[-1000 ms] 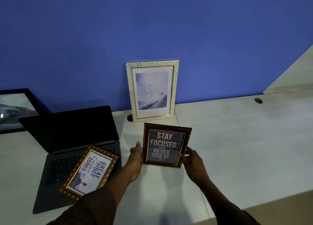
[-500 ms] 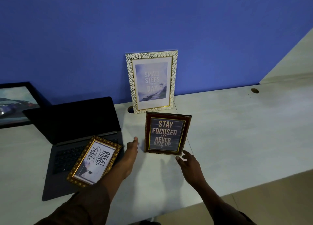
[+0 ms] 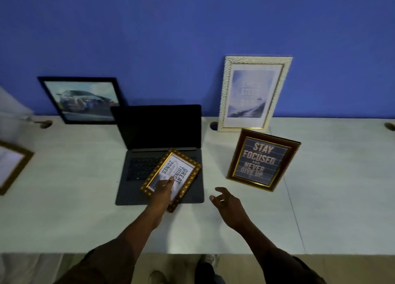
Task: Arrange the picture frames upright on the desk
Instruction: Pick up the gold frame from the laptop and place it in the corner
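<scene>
A gold beaded frame [image 3: 173, 174] reading "Great Things" lies flat across the laptop keyboard. My left hand [image 3: 163, 190] rests on top of its near end, fingers over the glass. The dark red "Stay Focused" frame [image 3: 263, 160] stands upright on the white desk [image 3: 331, 187], free of both hands. My right hand [image 3: 227, 202] hovers open over the desk, left of and nearer than that frame. A white textured frame [image 3: 254, 94] leans upright against the blue wall behind it. A black frame with a car picture [image 3: 82, 99] leans on the wall at the left.
An open dark laptop [image 3: 160, 147] sits mid-desk under the gold frame. Another gold-edged frame [image 3: 11, 166] lies flat at the far left edge. Cable holes [image 3: 213, 125] dot the back of the desk. The desk's front edge runs just below my forearms.
Both hands let go of the "Stay Focused" frame, which now stands alone. My left hand moved left onto the gold beaded frame; my right hand drew back. The view swung left.
</scene>
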`<state>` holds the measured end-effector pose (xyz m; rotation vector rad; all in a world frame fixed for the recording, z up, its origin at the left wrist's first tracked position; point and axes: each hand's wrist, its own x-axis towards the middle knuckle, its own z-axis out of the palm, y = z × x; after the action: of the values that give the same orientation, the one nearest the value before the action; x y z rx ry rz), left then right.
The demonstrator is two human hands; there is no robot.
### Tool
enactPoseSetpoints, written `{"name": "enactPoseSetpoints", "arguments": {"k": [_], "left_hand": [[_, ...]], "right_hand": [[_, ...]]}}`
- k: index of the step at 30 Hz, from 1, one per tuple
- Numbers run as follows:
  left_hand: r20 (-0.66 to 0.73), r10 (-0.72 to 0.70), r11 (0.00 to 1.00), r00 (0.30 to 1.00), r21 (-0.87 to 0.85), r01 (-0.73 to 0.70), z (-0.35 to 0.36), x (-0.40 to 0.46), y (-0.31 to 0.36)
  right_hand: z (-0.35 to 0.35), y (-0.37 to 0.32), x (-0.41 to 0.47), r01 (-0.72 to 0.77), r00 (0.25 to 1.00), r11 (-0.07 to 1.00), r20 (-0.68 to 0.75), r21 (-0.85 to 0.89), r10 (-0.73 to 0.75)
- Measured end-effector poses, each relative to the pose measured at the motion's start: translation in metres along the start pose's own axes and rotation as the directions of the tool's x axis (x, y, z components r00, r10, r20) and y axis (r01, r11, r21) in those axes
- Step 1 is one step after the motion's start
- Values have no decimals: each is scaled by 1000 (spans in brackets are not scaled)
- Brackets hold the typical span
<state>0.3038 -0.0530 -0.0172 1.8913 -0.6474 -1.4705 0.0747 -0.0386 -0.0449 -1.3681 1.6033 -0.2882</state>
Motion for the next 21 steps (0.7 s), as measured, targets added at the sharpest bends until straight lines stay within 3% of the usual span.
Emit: {"name": "enactPoseSetpoints", "arguments": {"k": [5, 9, 17, 21], "left_hand": [[-32, 31, 999, 999, -9, -31, -48, -26, -10], [-127, -23, 1000, 992, -7, 22, -68, -23, -15], [-39, -35, 981, 999, 187, 42, -81, 11, -2], [-22, -56, 969, 998, 242, 59, -70, 22, -3]], "right_hand": [[27, -30, 17, 32, 997, 999, 65, 5, -33], [44, -45, 32, 50, 994, 999, 103, -11, -49], [62, -54, 54, 31, 981, 998, 191, 49, -40], [70, -44, 73, -85, 981, 980, 187, 179, 51]]}}
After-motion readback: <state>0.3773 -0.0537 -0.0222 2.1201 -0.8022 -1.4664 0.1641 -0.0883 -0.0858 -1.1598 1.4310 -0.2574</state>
